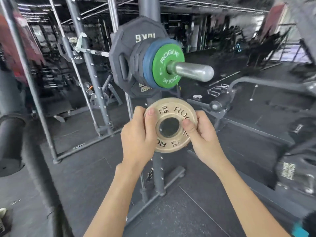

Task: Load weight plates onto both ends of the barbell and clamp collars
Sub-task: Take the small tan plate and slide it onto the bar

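A small tan Rogue 0.5 kg plate [172, 110] is held upright in front of me, below the barbell's near sleeve [193, 71]. My left hand [138, 135] grips its left edge, thumb on the face. My right hand [203, 135] grips the right edge, thumb by the centre hole. On the sleeve sit a green Rogue plate [162, 69], a blue plate [147, 65] behind it and a large black 10 kg plate [126, 45]. The sleeve's outer end is bare. At the bar's far end hangs another black plate [71, 53].
The bar rests in a grey rack with uprights [95, 79] and base feet [162, 187] on black rubber flooring. A padded bench arm [220, 103] sticks out at right. Spring collars [217, 89] lie on the floor behind. More black plates [294, 171] stand at right.
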